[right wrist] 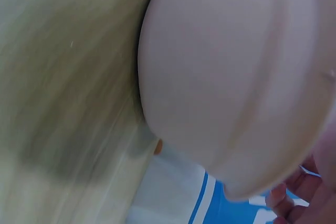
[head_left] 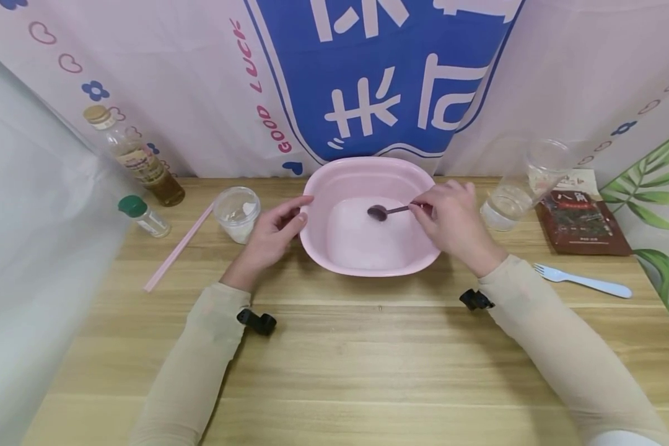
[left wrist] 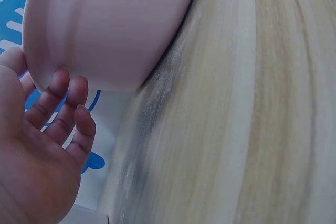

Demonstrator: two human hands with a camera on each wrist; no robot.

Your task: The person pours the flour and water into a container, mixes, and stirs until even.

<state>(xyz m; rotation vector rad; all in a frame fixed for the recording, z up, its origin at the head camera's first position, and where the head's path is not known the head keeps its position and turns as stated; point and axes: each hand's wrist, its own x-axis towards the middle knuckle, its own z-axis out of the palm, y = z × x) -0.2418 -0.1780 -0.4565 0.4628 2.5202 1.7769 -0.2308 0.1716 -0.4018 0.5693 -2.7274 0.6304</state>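
In the head view a pink basin (head_left: 370,271) stands on the table, its floor covered with something whitish that I cannot identify. My right hand (head_left: 451,217) is over its right rim and pinches the handle of a small dark spoon (head_left: 377,213), whose bowl hangs inside the basin. My left hand (head_left: 273,232) is at the basin's left rim, fingertips touching it and fingers loosely bent. The left wrist view shows this left hand (left wrist: 47,145) beside the basin's outer wall (left wrist: 121,30). In the right wrist view the basin hides most of the right hand (right wrist: 302,198) and the spoon.
Left of the basin are a lidless clear jar (head_left: 238,214), pink chopsticks (head_left: 178,249), a green-capped shaker (head_left: 145,217) and an oil bottle (head_left: 145,167). On the right are a clear cup (head_left: 504,207), a brown spice packet (head_left: 582,223) and a blue fork (head_left: 585,282). A printed cloth hangs behind.
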